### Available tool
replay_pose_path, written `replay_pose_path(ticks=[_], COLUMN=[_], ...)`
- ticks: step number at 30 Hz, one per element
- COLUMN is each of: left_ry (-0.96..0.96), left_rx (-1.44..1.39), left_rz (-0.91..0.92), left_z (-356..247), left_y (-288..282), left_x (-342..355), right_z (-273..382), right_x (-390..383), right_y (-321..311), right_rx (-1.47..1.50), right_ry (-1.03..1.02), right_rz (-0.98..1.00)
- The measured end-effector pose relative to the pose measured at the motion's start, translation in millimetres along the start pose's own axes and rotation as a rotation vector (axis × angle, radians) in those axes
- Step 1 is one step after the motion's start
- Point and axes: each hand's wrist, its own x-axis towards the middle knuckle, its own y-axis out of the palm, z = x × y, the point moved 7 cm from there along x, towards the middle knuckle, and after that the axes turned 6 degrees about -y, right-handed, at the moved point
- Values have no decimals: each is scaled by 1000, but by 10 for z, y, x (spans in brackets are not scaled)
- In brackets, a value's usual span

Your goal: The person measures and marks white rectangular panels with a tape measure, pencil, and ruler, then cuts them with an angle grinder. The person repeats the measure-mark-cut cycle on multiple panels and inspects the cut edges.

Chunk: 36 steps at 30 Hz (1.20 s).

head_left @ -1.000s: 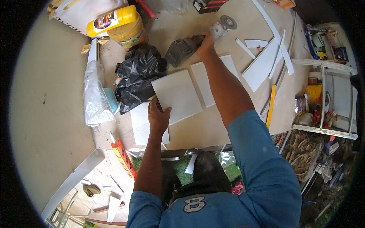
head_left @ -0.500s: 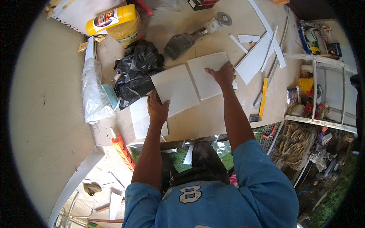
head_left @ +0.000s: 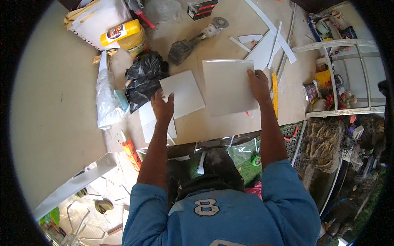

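Observation:
My right hand point(head_left: 259, 87) grips the right edge of a white square panel point(head_left: 229, 90), thumb on its face. That panel looks tilted up off the table, its far edge showing a bright rim. To its left another white square panel point(head_left: 185, 93) lies apart from it, over more white pieces point(head_left: 148, 121). My left hand point(head_left: 162, 107) is at this second panel's left edge with thumb and fingers apart; whether it touches the panel I cannot tell. A crumpled black plastic bag point(head_left: 143, 76) sits just beyond my left fingers.
An angle grinder point(head_left: 186, 47) lies at the back of the table point(head_left: 230, 123). White strips point(head_left: 262, 47) and a yellow-handled square point(head_left: 275, 96) are at the right. A yellow bottle point(head_left: 120, 33) rests on a tub point(head_left: 133, 44). Clear plastic wrap point(head_left: 107, 100) lies at left.
My right hand has raised its panel and drawn it nearer, apart from the left one. My left hand has come slightly away from its panel. The view has shifted a little.

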Motion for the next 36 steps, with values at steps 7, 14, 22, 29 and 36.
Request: replay_pose_path(ticks=[7, 14, 22, 29, 36], left_ry=[62, 193, 411, 244, 296], left_rx=[-1496, -1707, -1688, -1751, -1721], left_rz=[607, 672, 512, 607, 558], left_z=[-1510, -1657, -1503, -1579, -1645], left_y=[-615, -1532, -2188, -2382, -2517], left_x=[-1035, -1989, -2779, -3279, -3631], right_z=[561, 906, 1260, 1441, 1558], right_x=[-1326, -2367, -3408, -3880, -4233], right_y=[233, 49, -287, -600, -803], right_rx=[497, 458, 505, 642, 656], right_ry=[88, 32, -91, -224, -283], right_rz=[244, 247, 226, 124, 4])
